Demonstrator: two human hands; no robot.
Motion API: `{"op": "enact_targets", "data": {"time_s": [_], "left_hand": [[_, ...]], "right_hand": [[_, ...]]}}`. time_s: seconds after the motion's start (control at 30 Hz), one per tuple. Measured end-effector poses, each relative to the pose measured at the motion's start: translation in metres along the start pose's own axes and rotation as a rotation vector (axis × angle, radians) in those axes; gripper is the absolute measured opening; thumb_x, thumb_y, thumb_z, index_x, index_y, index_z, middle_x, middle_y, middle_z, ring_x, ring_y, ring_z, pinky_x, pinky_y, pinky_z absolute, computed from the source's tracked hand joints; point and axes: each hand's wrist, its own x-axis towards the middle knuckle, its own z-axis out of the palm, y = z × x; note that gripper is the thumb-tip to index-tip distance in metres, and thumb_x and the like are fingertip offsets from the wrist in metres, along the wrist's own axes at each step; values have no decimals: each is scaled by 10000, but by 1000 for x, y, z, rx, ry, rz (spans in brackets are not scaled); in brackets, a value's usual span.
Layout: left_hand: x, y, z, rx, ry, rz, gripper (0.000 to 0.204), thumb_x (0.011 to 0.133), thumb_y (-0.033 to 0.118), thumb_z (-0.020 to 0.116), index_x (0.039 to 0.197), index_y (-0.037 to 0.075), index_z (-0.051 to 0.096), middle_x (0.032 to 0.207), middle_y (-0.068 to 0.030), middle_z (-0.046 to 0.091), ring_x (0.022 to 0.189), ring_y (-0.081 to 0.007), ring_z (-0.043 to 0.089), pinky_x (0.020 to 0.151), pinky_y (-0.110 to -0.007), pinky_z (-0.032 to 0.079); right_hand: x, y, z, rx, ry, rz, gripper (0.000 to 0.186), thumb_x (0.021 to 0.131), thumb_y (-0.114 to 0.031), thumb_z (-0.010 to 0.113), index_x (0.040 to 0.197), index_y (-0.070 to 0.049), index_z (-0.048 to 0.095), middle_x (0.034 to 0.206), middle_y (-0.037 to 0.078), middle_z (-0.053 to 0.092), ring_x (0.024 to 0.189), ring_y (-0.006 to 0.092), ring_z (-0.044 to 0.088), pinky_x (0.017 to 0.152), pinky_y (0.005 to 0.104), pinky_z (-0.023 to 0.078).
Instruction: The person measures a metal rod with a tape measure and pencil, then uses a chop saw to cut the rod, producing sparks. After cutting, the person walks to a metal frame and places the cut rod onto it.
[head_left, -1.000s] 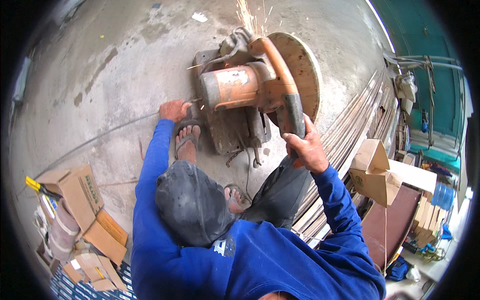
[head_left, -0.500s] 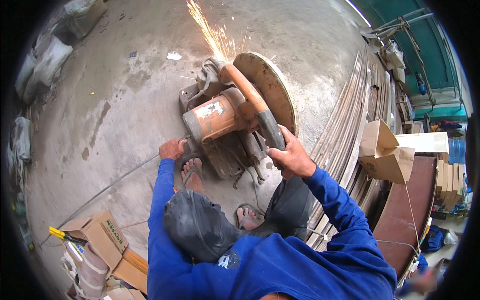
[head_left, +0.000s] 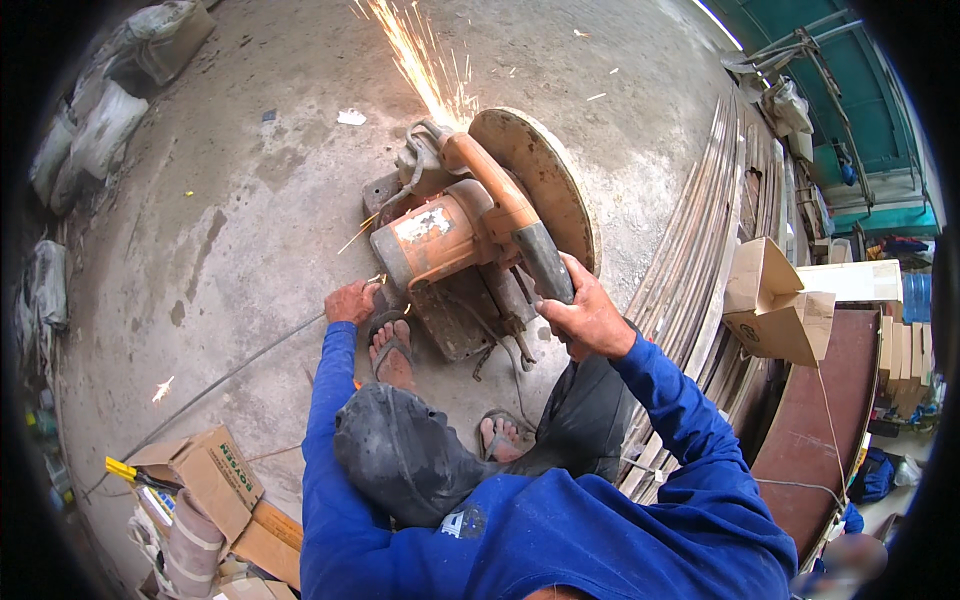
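An orange cut-off saw with a large round blade guard stands on the concrete floor in front of me. My right hand grips its grey handle and presses it down. Sparks fly away from the blade toward the top. My left hand rests at the saw's base, on a thin metal rod that sticks out to the left. I squat in blue sleeves and dark trousers, with one sandalled foot against the saw's base.
Long metal rods lie in a pile to the right. Cardboard boxes sit at the right and the lower left. Filled sacks line the left edge. A cable runs across the floor.
The view has shifted, so the saw sits lower and more central. The sparks have grown stronger. Both hands keep their places on the handle and at the base.
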Motion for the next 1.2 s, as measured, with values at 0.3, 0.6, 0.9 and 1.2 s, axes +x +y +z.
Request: {"op": "enact_targets", "data": {"time_s": [0.3, 0.6, 0.9, 1.2], "left_hand": [[1, -2, 1, 19, -19, 1, 452, 910, 512, 472, 913, 121, 699, 897, -165, 698, 847, -354, 675, 738, -474, 518], [0, -3, 1, 1, -14, -5, 469, 907, 520, 469, 924, 112, 701, 909, -159, 698, 862, -349, 670, 746, -470, 515], [-2, 1, -1, 8, -6, -23, 423, 897, 483, 505, 898, 100, 686, 890, -169, 694, 844, -360, 668, 730, -471, 515], [-2, 2, -2, -17, 8, -28, 393, 895, 462, 501, 910, 112, 680, 896, -179, 691, 857, -368, 666, 738, -479, 514]], "right_hand": [[0, 2, 1, 21, 0, 12, 645, 792, -108, 637, 1372, -38, 366, 831, 37, 552, 567, 92, 517, 502, 270, 449], [0, 1, 0, 14, -14, 32, 629, 792, -100, 650, 1357, -40, 381, 868, 34, 556, 572, 85, 526, 498, 263, 451], [-1, 0, 2, 22, -4, 4, 648, 791, -123, 633, 1374, -39, 363, 829, 36, 547, 558, 93, 516, 498, 268, 446], [2, 6, 0, -1, 10, -36, 608, 794, -125, 657, 1336, -45, 393, 891, 42, 558, 559, 91, 519, 486, 267, 445]]}}
